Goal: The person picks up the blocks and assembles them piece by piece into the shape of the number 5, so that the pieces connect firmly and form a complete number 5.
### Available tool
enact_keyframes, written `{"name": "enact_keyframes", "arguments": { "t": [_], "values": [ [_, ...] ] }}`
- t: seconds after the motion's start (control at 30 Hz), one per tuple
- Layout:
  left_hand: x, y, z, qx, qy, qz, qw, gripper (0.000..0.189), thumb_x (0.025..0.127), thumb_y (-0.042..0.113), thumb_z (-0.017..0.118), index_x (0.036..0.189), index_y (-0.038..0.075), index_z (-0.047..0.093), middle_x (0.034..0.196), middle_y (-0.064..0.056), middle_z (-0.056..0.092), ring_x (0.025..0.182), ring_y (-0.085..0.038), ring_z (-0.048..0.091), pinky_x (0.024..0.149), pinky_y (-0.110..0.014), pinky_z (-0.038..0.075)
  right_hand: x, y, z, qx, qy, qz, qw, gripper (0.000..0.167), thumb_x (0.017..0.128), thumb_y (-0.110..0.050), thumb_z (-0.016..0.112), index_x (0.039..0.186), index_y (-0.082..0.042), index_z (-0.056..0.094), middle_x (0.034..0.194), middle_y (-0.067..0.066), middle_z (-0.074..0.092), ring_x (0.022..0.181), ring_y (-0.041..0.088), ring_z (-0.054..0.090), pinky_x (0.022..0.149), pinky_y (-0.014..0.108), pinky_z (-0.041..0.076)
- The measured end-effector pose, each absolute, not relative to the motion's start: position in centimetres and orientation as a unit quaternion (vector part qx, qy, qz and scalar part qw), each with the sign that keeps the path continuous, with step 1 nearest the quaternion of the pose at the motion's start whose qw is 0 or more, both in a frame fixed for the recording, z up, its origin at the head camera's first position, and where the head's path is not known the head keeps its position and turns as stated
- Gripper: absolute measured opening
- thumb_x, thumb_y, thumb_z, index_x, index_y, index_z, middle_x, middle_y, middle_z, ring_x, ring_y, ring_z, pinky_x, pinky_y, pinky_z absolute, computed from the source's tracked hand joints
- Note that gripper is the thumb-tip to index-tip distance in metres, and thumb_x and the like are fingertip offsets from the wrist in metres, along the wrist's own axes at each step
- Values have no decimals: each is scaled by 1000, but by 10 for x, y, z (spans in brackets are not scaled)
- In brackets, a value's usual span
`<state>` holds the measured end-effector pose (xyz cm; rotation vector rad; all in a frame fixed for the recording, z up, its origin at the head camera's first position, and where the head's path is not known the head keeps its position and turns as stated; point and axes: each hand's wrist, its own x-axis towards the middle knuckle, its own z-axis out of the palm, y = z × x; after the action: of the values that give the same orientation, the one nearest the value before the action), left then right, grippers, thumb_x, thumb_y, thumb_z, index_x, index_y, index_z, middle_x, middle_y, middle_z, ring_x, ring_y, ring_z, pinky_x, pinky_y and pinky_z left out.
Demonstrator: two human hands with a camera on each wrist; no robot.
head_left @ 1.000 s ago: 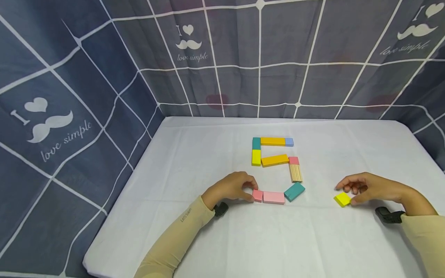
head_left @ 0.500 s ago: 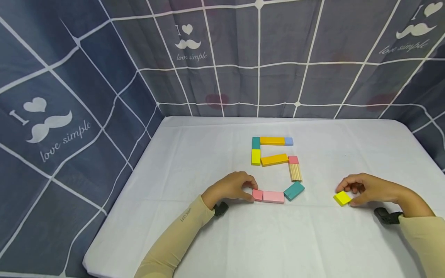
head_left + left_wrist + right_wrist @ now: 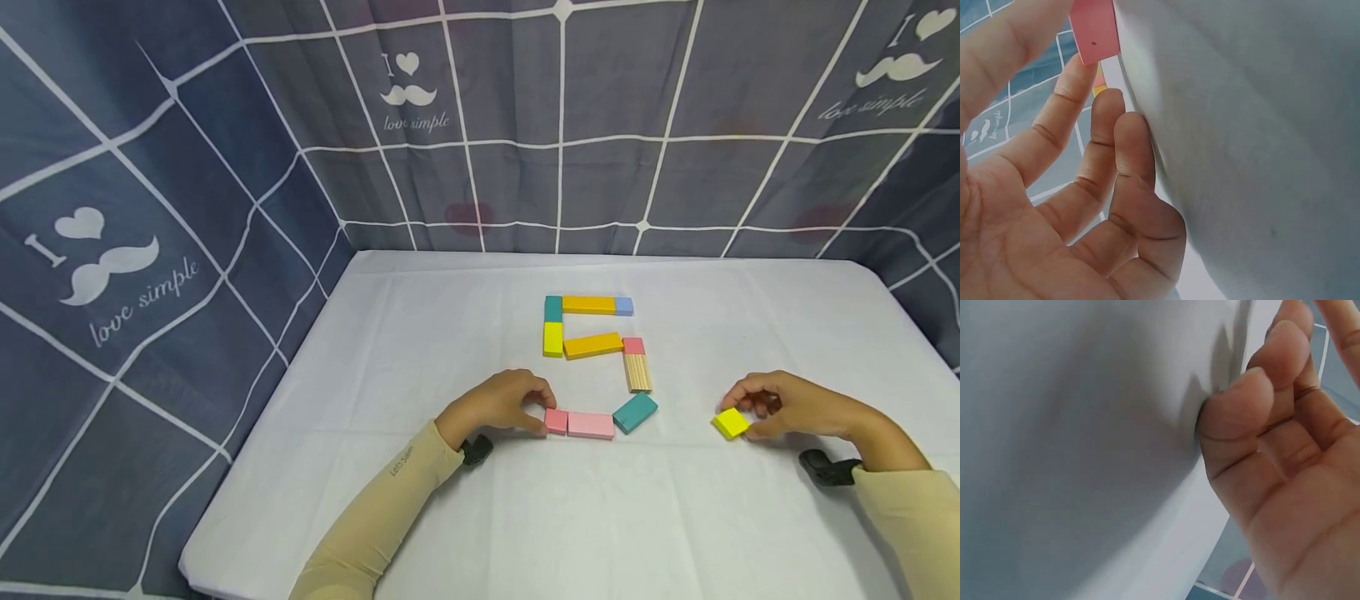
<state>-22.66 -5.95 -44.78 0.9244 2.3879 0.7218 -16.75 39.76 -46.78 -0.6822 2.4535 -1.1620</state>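
In the head view my left hand (image 3: 504, 403) pinches a small coral-pink block (image 3: 556, 422) between thumb and forefinger, at the left end of a lighter pink block (image 3: 590, 426). The left wrist view shows the same coral-pink block (image 3: 1095, 31) at the fingertips, the other fingers loosely bent. Over at the right, my right hand (image 3: 806, 408) holds a small yellow block (image 3: 731, 423) by its edges, close to the cloth. That yellow block is out of sight in the right wrist view, where several bent fingers (image 3: 1238, 412) are seen near the white cloth.
Other blocks lie in an S-like line: a blue one (image 3: 624, 307), orange ones (image 3: 588, 305) (image 3: 593, 346), a striped one (image 3: 638, 373) and a teal one (image 3: 635, 413). A white cloth (image 3: 420, 308) covers the table; a dark checked curtain (image 3: 510, 108) hangs behind.
My right hand has slid slightly left and away from me, carrying the yellow block. The left hand and the blocks in the line stay where they were.
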Motion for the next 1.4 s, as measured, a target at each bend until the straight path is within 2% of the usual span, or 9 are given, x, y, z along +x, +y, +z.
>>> {"name": "enact_keyframes", "arguments": {
  "t": [0.27, 0.77, 1.03, 1.4],
  "values": [
    [-228, -59, -446, 345, 871, 258, 236, 26, 89, 14, 92, 111, 14, 77, 106, 4, 69, 100, -14, 55, 97, -29, 48, -176, 380, -464, -227, 870, -411, 149, 31, 85, 8, 84, 113, 2, 73, 91, 0, 58, 76, 18, 50, 63, 26, 42],
    [-228, -60, -447, 340, 874, 254, 236, 28, 89, 13, 91, 114, 14, 78, 108, 5, 70, 101, -13, 56, 99, -30, 48, -197, 336, -450, -209, 874, -407, 165, 35, 85, 0, 87, 118, 1, 75, 94, 2, 57, 79, 16, 50, 67, 25, 43],
    [-228, -61, -449, 326, 876, 257, 245, 30, 90, 16, 91, 116, 16, 78, 111, 7, 70, 104, -12, 56, 104, -31, 48, -206, 313, -448, -221, 867, -417, 160, 35, 85, 1, 87, 118, 2, 75, 94, 3, 57, 79, 16, 49, 69, 25, 43],
    [-229, -61, -450, 332, 873, 259, 248, 29, 89, 18, 92, 115, 16, 78, 108, 8, 70, 101, -11, 55, 98, -28, 48, -218, 290, -447, -241, 858, -426, 154, 33, 86, 1, 86, 117, 3, 74, 92, 4, 57, 78, 15, 49, 69, 25, 43]
  ]
}}
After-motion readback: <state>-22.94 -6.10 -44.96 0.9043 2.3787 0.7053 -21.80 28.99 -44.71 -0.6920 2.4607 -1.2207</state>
